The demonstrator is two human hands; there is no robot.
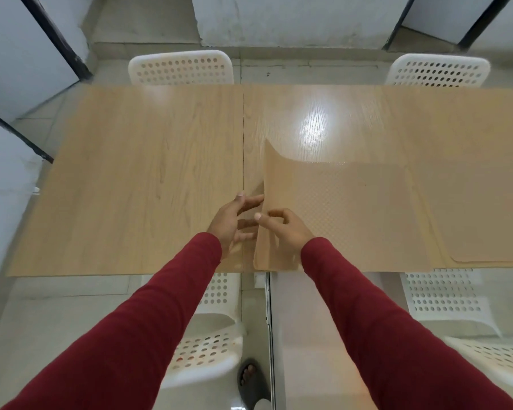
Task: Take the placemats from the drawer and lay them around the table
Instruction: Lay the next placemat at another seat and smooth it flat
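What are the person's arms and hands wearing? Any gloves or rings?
Both arms wear long dark red sleeves of plain, soft-looking fabric that end at the wrists: the left sleeve and the right sleeve. The left hand and the right hand are bare, with no gloves. No rings, watch or bracelets show, and the sleeves carry no logo or pattern.

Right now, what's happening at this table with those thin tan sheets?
A person in red sleeves is setting out placemats on a wooden table. Both hands work at the left edge of the top placemat: the right hand pinches that edge while the left hand reaches in beside it, fingers spread. The mat's far left corner curls up off the table. It lies over a stack of further mats near the table's right side. White perforated chairs stand around the table, whose left half has no mat yet.
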